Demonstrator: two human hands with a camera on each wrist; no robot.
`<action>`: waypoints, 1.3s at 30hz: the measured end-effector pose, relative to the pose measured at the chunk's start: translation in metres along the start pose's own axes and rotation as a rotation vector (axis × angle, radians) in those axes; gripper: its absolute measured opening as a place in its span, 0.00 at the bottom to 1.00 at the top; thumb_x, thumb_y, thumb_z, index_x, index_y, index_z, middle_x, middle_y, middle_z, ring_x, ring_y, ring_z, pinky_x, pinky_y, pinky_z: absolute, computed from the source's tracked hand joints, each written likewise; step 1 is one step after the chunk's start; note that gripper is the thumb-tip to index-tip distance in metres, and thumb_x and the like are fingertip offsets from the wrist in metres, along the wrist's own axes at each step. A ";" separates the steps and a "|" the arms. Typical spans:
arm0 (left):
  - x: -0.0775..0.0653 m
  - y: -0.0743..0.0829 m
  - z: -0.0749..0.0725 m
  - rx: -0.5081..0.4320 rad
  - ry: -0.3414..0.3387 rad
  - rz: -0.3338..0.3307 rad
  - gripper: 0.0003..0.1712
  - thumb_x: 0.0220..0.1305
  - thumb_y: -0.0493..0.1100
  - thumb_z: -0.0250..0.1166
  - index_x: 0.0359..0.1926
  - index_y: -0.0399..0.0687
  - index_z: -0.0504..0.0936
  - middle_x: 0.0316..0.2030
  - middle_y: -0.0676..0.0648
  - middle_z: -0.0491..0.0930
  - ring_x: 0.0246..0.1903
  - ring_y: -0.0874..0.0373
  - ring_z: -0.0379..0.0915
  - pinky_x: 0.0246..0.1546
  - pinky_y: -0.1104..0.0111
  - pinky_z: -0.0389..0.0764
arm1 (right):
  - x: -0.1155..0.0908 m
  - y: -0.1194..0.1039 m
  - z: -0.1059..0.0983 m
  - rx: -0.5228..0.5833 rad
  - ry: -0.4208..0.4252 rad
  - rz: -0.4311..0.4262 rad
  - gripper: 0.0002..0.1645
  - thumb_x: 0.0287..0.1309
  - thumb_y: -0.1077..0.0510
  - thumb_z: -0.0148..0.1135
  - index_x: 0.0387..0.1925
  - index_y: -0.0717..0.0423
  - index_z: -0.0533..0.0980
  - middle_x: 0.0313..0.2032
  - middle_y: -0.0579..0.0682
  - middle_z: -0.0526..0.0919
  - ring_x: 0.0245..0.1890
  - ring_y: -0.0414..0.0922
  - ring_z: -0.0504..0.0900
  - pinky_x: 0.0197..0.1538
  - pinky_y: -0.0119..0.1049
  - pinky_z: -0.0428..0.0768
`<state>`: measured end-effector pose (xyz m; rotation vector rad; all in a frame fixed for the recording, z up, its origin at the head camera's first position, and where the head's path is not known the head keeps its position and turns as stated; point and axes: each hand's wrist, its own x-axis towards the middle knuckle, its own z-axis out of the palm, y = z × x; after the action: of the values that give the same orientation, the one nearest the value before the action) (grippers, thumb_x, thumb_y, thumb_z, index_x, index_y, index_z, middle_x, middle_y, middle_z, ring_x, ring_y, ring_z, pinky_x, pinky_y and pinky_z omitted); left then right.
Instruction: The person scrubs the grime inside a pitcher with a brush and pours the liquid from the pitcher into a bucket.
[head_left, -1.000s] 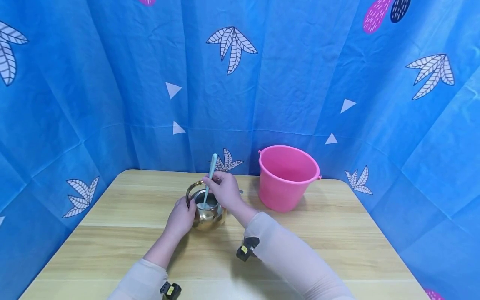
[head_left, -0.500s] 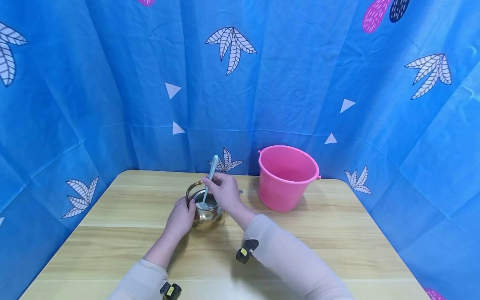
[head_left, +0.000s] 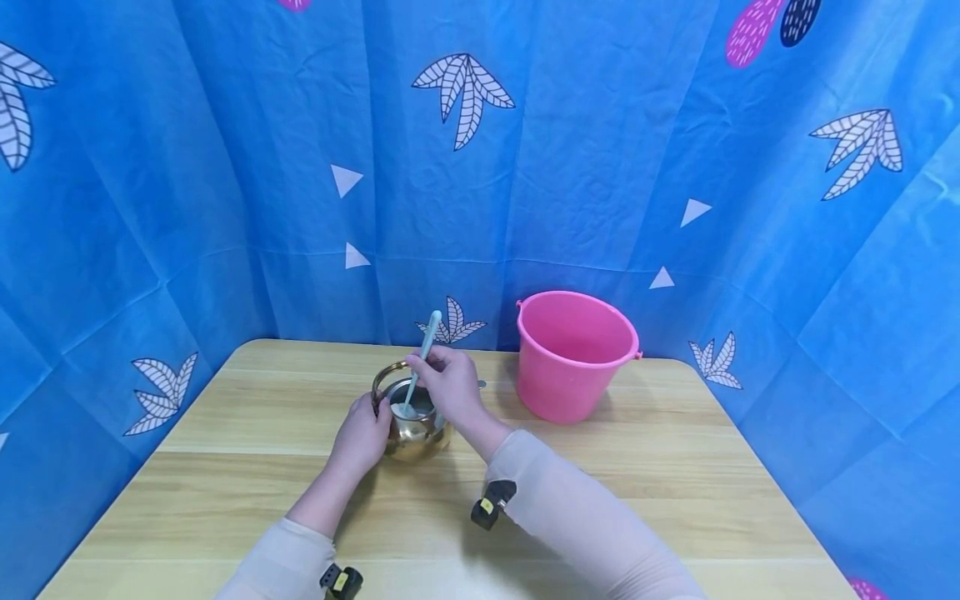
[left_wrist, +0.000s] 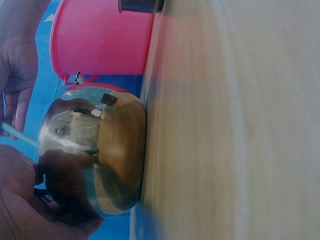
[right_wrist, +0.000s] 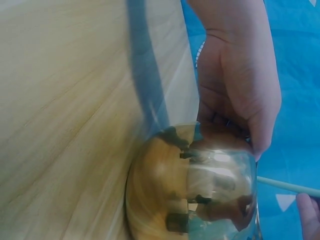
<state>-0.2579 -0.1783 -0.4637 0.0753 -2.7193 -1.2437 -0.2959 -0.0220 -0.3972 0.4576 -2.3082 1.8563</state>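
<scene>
A shiny golden kettle (head_left: 415, 443) with a hoop handle stands lidless on the table. At its left side my left hand (head_left: 363, 435) grips it near the foot of the hoop; in the left wrist view the thumb lies along the kettle's wall (left_wrist: 120, 135). My right hand (head_left: 453, 387) pinches a slim pale green stick (head_left: 430, 335) between thumb and fingers above the kettle's mouth. The stick slants down inside the kettle, where its lower end looks whitish; its exact kind cannot be told. Beyond the right hand a small shiny tip shows, perhaps the spout.
A pink bucket (head_left: 561, 390) stands at the back of the wooden table (head_left: 615, 500), right of the kettle. Blue patterned cloth (head_left: 585, 150) hangs behind and at both sides.
The stick's top has tilted slightly to the right, and its lower end has shifted a little left inside the kettle's mouth. The left hand and kettle have barely moved.
</scene>
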 end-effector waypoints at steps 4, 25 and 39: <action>0.000 0.001 0.000 0.003 0.003 0.004 0.32 0.79 0.47 0.41 0.65 0.20 0.63 0.62 0.23 0.66 0.65 0.29 0.63 0.66 0.42 0.64 | 0.000 0.001 0.000 0.007 0.010 0.003 0.10 0.63 0.53 0.68 0.38 0.55 0.86 0.31 0.48 0.86 0.30 0.42 0.86 0.37 0.32 0.86; 0.000 0.002 0.001 0.007 0.007 0.008 0.32 0.78 0.47 0.41 0.66 0.20 0.63 0.61 0.23 0.67 0.64 0.30 0.64 0.65 0.42 0.65 | 0.002 0.005 0.002 0.059 0.056 0.035 0.09 0.61 0.55 0.69 0.40 0.57 0.87 0.33 0.49 0.87 0.33 0.44 0.88 0.38 0.33 0.86; -0.001 0.001 0.001 0.009 0.010 0.002 0.32 0.79 0.47 0.42 0.66 0.21 0.63 0.62 0.23 0.67 0.64 0.29 0.64 0.66 0.42 0.65 | 0.001 0.007 0.003 0.062 0.077 0.061 0.09 0.60 0.55 0.71 0.39 0.55 0.88 0.33 0.48 0.88 0.32 0.41 0.88 0.39 0.33 0.86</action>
<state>-0.2568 -0.1765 -0.4633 0.0794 -2.7157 -1.2265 -0.2986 -0.0233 -0.4037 0.3207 -2.2446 1.9420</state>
